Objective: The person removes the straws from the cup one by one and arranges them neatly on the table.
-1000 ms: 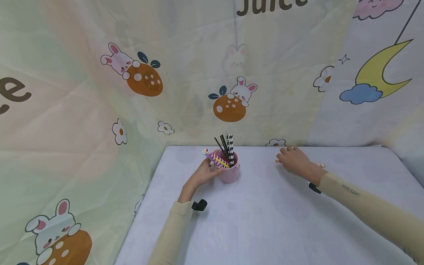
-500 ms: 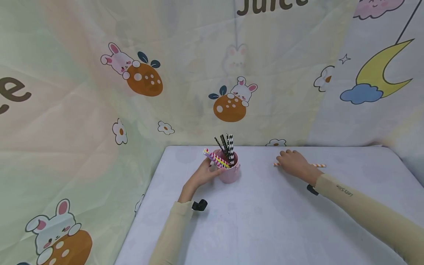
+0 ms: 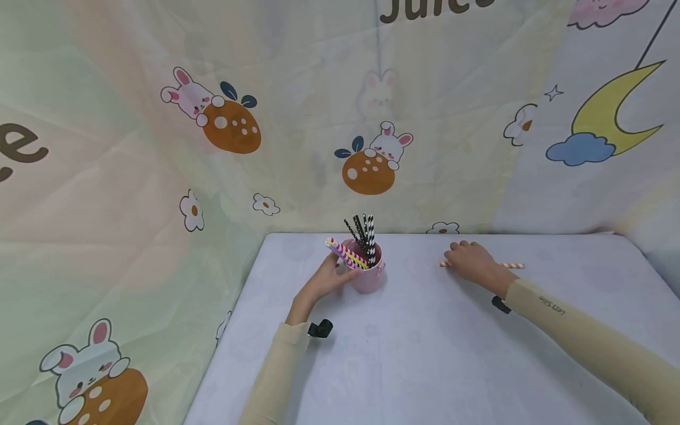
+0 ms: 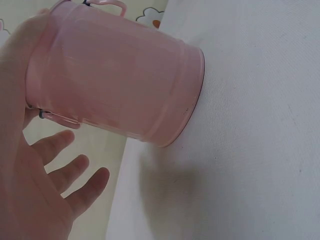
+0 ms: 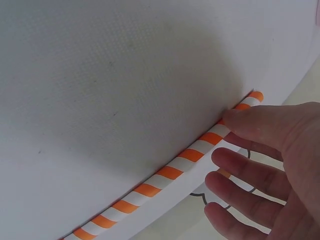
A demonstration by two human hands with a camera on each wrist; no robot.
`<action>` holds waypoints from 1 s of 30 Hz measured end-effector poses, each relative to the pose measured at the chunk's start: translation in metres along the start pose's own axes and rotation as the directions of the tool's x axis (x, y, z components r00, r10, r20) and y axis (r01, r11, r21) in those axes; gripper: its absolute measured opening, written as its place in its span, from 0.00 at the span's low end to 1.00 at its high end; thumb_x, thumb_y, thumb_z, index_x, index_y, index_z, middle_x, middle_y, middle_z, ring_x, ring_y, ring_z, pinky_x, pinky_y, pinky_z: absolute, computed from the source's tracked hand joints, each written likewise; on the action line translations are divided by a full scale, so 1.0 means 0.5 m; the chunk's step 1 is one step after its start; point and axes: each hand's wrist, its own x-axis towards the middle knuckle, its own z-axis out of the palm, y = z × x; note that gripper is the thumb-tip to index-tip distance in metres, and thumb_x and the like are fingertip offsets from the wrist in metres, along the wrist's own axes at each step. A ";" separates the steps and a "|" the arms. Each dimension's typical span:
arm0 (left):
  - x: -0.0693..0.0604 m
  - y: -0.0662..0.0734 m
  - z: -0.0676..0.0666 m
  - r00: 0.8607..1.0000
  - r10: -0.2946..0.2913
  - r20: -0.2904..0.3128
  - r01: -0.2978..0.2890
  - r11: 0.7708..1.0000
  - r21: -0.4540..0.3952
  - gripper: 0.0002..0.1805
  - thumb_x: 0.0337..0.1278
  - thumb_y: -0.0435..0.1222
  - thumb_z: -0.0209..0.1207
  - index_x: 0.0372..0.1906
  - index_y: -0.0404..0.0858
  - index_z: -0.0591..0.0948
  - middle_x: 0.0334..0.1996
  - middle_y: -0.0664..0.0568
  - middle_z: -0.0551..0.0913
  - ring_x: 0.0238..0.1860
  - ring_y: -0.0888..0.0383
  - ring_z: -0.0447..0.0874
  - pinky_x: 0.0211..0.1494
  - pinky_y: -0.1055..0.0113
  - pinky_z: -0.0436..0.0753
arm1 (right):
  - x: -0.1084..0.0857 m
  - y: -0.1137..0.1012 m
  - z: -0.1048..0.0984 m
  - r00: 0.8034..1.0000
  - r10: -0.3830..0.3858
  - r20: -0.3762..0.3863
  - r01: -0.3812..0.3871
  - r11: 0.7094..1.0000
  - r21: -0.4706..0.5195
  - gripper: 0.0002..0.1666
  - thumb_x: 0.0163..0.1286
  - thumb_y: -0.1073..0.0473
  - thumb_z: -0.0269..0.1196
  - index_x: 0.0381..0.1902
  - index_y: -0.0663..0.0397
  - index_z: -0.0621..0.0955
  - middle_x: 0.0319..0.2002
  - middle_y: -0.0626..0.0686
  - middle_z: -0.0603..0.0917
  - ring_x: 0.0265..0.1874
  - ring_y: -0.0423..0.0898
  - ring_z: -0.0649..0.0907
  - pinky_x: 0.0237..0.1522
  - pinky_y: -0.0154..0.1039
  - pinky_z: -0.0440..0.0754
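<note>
A small pink bucket [image 3: 368, 284] stands on the table, with several straws upright or leaning in it. Black-and-white straws [image 3: 370, 233] rise at the back, and pink, purple and yellow patterned straws [image 3: 345, 252] lean left. My left hand [image 3: 324, 280] holds the bucket by its rim between thumb and index finger; the other fingers [image 4: 87, 192] stay apart from it. To the right, an orange-and-white striped paper straw [image 5: 170, 172] lies along the tabletop. My right hand [image 3: 473, 263] pinches it near one end with thumb and index finger, and covers its middle in the head view.
A white cloth covers the table [image 3: 404, 354]. Behind and to the left hangs a fabric backdrop [image 3: 297, 118] with rabbits and flowers, meeting the table's back edge close beyond the bucket and straw.
My right hand has come slightly down toward me, and more of the orange-striped straw's right end shows, now lying level. The left hand and bucket have stayed in place.
</note>
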 end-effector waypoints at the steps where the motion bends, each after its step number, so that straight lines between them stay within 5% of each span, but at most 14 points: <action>1: 0.000 0.000 0.000 1.000 -0.002 0.002 0.002 1.000 0.001 0.45 0.60 0.56 0.65 0.78 0.60 0.57 0.78 0.53 0.62 0.79 0.54 0.56 0.78 0.48 0.65 | 0.000 0.000 0.000 1.000 -0.001 0.000 0.001 1.000 0.001 0.03 0.66 0.63 0.67 0.37 0.57 0.85 0.33 0.57 0.82 0.34 0.55 0.82 0.37 0.52 0.84; 30: -0.001 0.005 -0.002 1.000 0.002 0.004 -0.002 1.000 -0.015 0.46 0.58 0.57 0.66 0.78 0.56 0.58 0.77 0.51 0.63 0.79 0.51 0.57 0.77 0.46 0.66 | 0.006 0.001 0.004 0.999 0.024 0.042 -0.026 0.999 0.044 0.05 0.67 0.64 0.66 0.41 0.58 0.85 0.35 0.57 0.83 0.36 0.55 0.82 0.41 0.55 0.85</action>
